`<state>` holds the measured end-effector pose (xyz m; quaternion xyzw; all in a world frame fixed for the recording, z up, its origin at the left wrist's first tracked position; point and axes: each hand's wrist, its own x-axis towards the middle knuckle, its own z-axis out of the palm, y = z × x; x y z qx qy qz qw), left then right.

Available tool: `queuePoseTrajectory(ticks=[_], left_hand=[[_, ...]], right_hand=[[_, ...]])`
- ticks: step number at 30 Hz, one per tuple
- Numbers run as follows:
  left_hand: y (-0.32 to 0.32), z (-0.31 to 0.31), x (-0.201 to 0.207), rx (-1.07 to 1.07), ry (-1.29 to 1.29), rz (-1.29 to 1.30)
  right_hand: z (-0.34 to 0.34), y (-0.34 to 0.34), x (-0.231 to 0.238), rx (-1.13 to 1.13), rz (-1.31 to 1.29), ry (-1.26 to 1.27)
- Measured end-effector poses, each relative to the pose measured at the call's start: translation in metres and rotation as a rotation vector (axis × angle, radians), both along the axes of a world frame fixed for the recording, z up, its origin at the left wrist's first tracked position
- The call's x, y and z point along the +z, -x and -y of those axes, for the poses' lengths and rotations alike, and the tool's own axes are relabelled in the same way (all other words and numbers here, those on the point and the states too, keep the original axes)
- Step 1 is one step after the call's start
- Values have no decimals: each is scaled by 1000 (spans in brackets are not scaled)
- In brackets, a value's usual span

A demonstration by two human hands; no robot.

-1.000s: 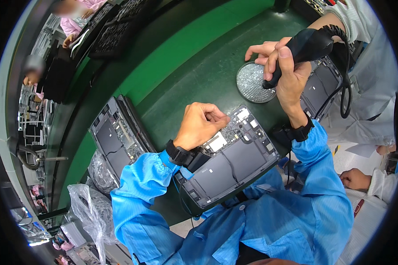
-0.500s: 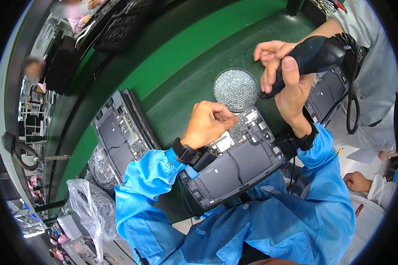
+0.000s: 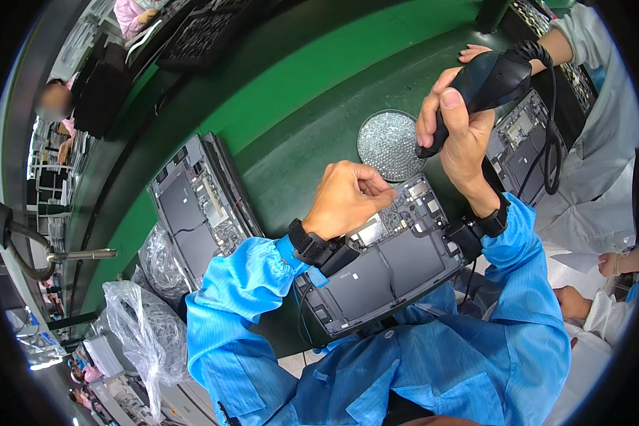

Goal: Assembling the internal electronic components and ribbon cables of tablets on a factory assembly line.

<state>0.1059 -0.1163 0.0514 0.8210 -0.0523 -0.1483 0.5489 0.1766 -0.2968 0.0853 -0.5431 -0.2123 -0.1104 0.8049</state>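
Wrapping round the black tool [image 3: 491,79] at one o'clock from the opened laptop [image 3: 362,282] on the table [image 3: 277,186], the right grip [image 3: 465,148] holds it up, perhaps leaving the board [image 3: 400,213] clear for the left grip [image 3: 342,200], pinched there, whether round anything I cannot tell

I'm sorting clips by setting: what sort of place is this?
Probably an electronics assembly or repair workshop: an opened device with bare circuitry lies before the person, similar opened devices sit on the green bench to either side, and the right hand holds a corded black handheld tool.
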Motion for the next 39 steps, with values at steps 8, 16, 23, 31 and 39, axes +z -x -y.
queuePoseTrajectory(ticks=[8,16,23,31,39], left_hand=[[1,0,-1,-2,1,-16],[-1,-1,-2,-11,2,4],[-1,0,2,-5,-21,-25],[0,1,1,8,-25,-14],[-2,-2,-4,4,-17,20]], right_hand=[[0,1,-5,49,-8,-19],[1,1,-6,62,-16,-5],[-1,3,-8,78,-6,11],[-1,6,-11,58,4,30],[-1,37,22,151,209,-141]])
